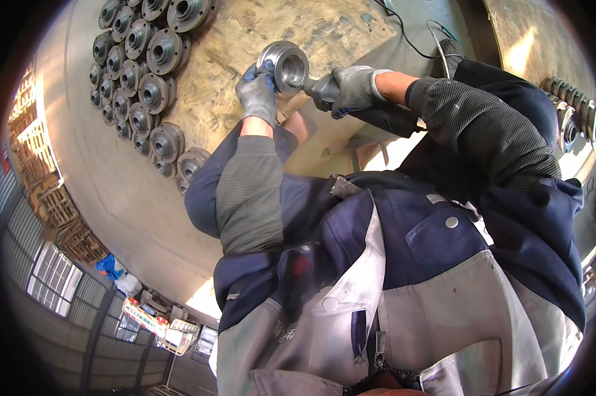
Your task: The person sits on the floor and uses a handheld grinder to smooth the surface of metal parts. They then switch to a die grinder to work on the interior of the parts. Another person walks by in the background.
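My left hand [258, 94], in a grey glove with blue-coated fingers, grips the rim of a round machined metal part [284, 52]. The part is tilted so that its stepped bore faces me. My right hand [355, 89], gloved in the same way, is wrapped around a dark power tool that looks like a die grinder [384, 119]. The tool's nose points left, and its tip reaches the lower edge of the bore. Whether the tip touches the metal, I cannot tell. Both hands are above a stained, tan board [223, 79].
Stacked metal flanges [151, 94] stand in rows on the left. More ring-shaped parts [568, 123] line the far right, near another board [520, 29]. A black cable [404, 34] trails behind the tool. Wooden pallets [57, 205] are along the wall.
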`<state>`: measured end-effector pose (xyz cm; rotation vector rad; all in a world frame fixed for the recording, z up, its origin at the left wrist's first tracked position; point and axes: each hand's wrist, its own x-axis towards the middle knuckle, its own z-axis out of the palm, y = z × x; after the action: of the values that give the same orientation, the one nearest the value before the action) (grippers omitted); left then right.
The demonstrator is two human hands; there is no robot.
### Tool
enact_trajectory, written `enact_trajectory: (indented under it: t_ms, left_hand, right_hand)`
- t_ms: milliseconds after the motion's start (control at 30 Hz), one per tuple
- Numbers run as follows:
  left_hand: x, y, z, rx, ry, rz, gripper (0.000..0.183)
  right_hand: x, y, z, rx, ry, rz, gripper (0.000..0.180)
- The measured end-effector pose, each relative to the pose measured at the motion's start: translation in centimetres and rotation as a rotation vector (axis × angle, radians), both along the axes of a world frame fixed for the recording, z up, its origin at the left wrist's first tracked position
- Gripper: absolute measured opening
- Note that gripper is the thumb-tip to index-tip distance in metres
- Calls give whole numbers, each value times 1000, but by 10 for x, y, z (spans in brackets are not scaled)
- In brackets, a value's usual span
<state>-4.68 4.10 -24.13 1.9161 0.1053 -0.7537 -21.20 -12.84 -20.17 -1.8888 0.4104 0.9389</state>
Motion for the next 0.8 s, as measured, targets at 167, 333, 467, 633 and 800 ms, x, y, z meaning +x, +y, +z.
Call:
enact_trajectory:
  t_ms: [167, 333, 467, 633, 800]
  left_hand:
    - [-3, 0, 2, 2, -19, -36, 28]
    - [-11, -3, 4, -9, -51, -85, 27]
    - [-18, -4, 11, -67, -17, -116, 28]
    - [-22, -4, 16, 13, -104, -195, 29]
    - [-25, -5, 12, -47, -64, -209, 31]
  right_hand:
    - [5, -7, 1, -35, -7, -5, 76]
    - [15, -10, 5, -120, -6, 59, 75]
    - [18, -2, 10, 105, -94, 54, 67]
    - [20, -13, 12, 74, -132, 72, 58]
    - [16, -6, 9, 60, -76, 56, 58]
